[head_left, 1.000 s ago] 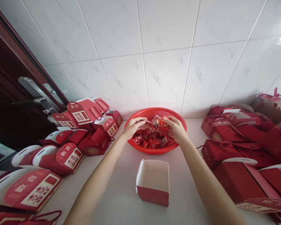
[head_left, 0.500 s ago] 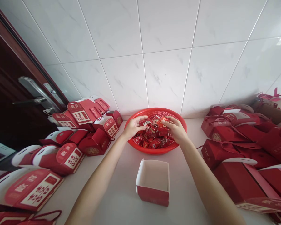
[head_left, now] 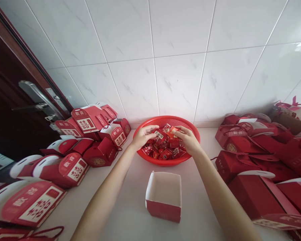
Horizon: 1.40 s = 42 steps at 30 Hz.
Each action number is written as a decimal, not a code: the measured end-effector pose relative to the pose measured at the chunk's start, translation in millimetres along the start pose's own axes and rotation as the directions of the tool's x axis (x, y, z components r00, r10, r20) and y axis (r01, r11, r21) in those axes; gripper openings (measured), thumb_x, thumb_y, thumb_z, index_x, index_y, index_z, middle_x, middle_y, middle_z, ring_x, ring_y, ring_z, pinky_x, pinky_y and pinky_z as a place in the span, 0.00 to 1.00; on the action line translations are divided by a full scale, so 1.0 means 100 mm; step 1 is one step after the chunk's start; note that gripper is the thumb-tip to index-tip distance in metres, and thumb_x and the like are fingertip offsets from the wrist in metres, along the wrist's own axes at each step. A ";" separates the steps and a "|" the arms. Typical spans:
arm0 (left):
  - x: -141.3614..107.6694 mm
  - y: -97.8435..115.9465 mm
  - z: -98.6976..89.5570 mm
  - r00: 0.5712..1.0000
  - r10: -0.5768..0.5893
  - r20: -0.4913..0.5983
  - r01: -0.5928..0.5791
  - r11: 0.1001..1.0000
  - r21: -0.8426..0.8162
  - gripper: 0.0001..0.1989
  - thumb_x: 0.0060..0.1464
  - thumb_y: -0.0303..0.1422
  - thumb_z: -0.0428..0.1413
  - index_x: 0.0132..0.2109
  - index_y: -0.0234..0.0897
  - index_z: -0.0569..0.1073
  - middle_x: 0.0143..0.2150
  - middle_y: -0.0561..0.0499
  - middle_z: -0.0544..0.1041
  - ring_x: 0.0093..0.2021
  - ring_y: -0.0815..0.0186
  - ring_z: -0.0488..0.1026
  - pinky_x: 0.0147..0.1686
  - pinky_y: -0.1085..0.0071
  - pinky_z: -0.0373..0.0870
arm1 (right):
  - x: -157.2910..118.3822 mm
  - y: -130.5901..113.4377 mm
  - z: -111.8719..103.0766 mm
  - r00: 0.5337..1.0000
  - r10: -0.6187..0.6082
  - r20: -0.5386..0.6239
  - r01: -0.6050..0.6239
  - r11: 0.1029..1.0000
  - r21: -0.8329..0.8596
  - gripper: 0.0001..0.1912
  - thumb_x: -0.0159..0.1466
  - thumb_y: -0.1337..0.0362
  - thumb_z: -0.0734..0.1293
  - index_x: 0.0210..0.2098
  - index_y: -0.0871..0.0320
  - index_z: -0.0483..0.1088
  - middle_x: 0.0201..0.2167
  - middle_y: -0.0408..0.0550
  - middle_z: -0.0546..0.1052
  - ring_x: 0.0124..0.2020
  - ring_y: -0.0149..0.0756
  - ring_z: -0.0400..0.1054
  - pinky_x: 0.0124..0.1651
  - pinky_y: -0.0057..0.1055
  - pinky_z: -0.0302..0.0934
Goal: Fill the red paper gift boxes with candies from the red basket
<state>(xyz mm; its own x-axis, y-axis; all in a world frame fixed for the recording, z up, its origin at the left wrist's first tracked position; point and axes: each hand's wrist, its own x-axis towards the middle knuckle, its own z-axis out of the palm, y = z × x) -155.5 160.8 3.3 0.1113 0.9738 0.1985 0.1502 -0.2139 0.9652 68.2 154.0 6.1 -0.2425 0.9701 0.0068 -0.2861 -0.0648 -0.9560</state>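
A round red plastic basket (head_left: 167, 163) stands against the wall, holding a heap of red wrapped candies (head_left: 165, 154). My left hand (head_left: 142, 136) reaches over its left side, thumb and fingers around a candy with a white label (head_left: 159, 134). On the other side, my right hand (head_left: 188, 139) pinches an orange-red wrapped candy (head_left: 175, 131) between thumb and fingers. Both hands are just above the heap, their fingertips close together. In front of the basket, between my forearms, sits an open box (head_left: 164, 209), red outside and white inside, with only its bare bottom visible within.
Red gift boxes (head_left: 61, 169) with white handle flaps line the left side, some stacked. More red boxes (head_left: 261, 194) crowd the right, with a cardboard carton (head_left: 288, 122) behind them. White tiles (head_left: 177, 87) rise behind the counter (head_left: 130, 201); a dark door (head_left: 12, 77) is at far left.
The white-labelled candy at my left hand has shifted slightly right and tilted. My right hand keeps its orange-red candy, nearly in place. The open box has not moved.
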 end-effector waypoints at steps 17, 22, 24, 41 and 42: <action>-0.39 0.31 0.22 0.994 0.033 -0.099 -0.031 0.999 0.028 0.19 0.45 0.39 0.67 0.44 0.37 0.82 0.45 0.47 0.83 0.41 0.60 0.79 0.43 0.64 0.77 | -0.09 -0.09 0.04 0.985 -0.010 0.174 0.002 0.999 0.049 0.20 0.52 0.51 0.79 0.38 0.55 0.77 0.34 0.46 0.81 0.33 0.38 0.75 0.34 0.31 0.69; -0.50 0.47 0.28 0.991 0.069 -0.115 -0.064 0.997 0.046 0.15 0.48 0.40 0.64 0.42 0.37 0.84 0.44 0.46 0.84 0.46 0.55 0.79 0.46 0.63 0.76 | -0.25 -0.24 0.14 0.964 -0.122 0.238 0.146 0.986 -0.083 0.17 0.54 0.51 0.78 0.36 0.55 0.78 0.33 0.43 0.79 0.34 0.35 0.73 0.37 0.29 0.66; -0.54 0.54 0.30 0.991 0.106 -0.080 -0.103 0.994 0.044 0.15 0.51 0.41 0.64 0.42 0.36 0.84 0.44 0.46 0.85 0.47 0.54 0.79 0.46 0.63 0.76 | -0.32 -0.30 0.18 0.953 -0.143 0.268 0.183 0.975 -0.129 0.17 0.54 0.51 0.78 0.35 0.55 0.77 0.30 0.42 0.77 0.33 0.35 0.71 0.37 0.30 0.65; -0.80 0.78 0.36 0.954 0.294 -0.060 -0.287 0.952 0.103 0.10 0.54 0.38 0.66 0.40 0.36 0.83 0.39 0.48 0.82 0.41 0.62 0.79 0.41 0.70 0.76 | -0.59 -0.54 0.20 0.943 -0.188 0.276 0.247 0.948 -0.199 0.21 0.56 0.47 0.77 0.31 0.58 0.73 0.25 0.43 0.74 0.24 0.31 0.66 0.26 0.28 0.61; -0.80 0.78 0.37 0.951 0.299 -0.073 -0.291 0.950 0.111 0.10 0.54 0.38 0.66 0.40 0.36 0.82 0.39 0.47 0.82 0.41 0.62 0.79 0.41 0.70 0.76 | -0.60 -0.55 0.19 0.947 -0.192 0.258 0.246 0.949 -0.197 0.21 0.55 0.47 0.77 0.31 0.58 0.73 0.24 0.43 0.74 0.24 0.31 0.66 0.25 0.28 0.61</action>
<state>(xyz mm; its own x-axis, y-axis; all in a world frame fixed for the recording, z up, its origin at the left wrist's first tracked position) -116.5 63.3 56.4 0.0790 0.8680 0.4903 0.2195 -0.4949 0.8408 81.1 95.4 64.0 -0.4142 0.8705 0.2659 -0.1489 0.2234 -0.9633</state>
